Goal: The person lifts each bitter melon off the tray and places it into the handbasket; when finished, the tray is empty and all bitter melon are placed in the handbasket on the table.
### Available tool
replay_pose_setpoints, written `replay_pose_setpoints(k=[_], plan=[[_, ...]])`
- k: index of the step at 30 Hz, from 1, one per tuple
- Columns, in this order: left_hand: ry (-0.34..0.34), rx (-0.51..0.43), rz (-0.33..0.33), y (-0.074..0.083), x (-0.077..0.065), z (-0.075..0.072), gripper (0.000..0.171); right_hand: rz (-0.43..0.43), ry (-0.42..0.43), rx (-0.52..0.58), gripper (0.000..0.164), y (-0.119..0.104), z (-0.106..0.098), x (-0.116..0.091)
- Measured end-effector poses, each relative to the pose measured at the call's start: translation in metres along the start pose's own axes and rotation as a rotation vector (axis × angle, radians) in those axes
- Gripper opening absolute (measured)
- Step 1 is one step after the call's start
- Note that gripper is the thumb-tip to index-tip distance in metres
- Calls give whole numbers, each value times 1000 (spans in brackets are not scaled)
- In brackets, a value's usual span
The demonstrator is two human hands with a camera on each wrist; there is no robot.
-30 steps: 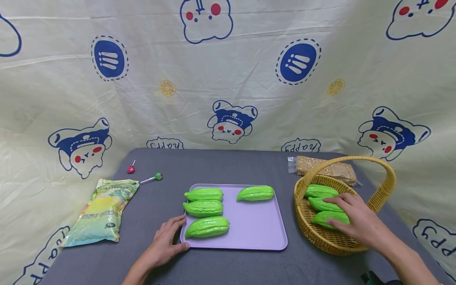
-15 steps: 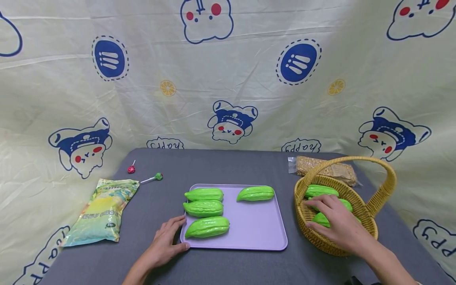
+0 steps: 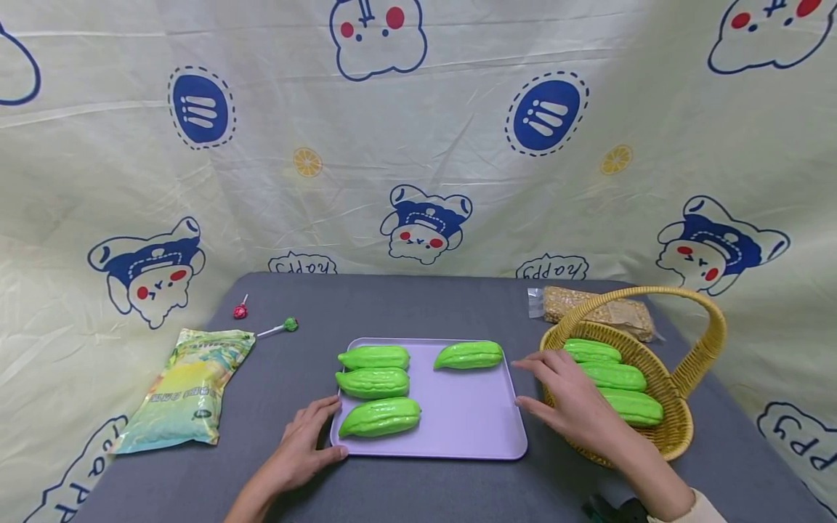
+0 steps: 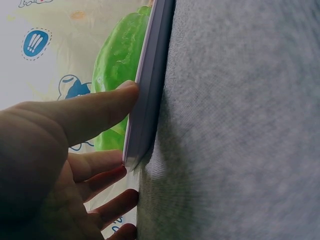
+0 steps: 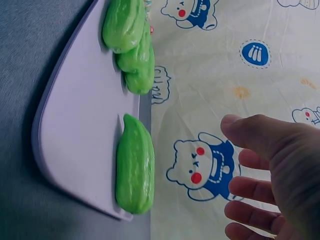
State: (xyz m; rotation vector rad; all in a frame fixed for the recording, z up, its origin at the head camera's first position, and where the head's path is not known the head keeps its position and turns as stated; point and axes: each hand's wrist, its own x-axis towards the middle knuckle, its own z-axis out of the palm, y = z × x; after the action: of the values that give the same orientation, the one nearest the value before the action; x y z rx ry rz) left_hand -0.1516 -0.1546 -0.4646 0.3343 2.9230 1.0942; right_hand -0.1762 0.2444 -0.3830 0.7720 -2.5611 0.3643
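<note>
On a light purple tray (image 3: 467, 418) lie several green bitter gourds: one at the back right (image 3: 468, 355), the others stacked in a column along the left side, the nearest gourd (image 3: 380, 417) lowest. My left hand (image 3: 302, 444) rests at the tray's left edge, the thumb and fingertips touching its rim in the left wrist view. Between the tray and the wicker basket (image 3: 680, 428) hovers my right hand (image 3: 572, 396), holding nothing, fingers loosely spread. Inside the basket, three gourds (image 3: 612, 376) show, partly behind that hand.
Behind the basket lies a clear packet of grain (image 3: 598, 309). A green and yellow bag (image 3: 186, 392) stands at the left, with a red lollipop (image 3: 240, 311) and a green lollipop (image 3: 290, 325) near it. A tall handle (image 3: 702, 349) arches over the basket.
My right hand has moved left out of the basket towards the tray's right edge, carrying nothing. The gourds in the basket are uncovered more. My left hand and the tray have stayed put.
</note>
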Motion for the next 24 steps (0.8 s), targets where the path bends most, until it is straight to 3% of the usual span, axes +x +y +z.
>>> replay_pose_setpoints(k=[14, 24], plan=[[8, -3, 4, -1, 0, 1, 66, 23, 10, 52, 45, -10, 35, 27], [11, 2, 11, -1, 0, 1, 66, 149, -34, 68, 45, -8, 57, 40]])
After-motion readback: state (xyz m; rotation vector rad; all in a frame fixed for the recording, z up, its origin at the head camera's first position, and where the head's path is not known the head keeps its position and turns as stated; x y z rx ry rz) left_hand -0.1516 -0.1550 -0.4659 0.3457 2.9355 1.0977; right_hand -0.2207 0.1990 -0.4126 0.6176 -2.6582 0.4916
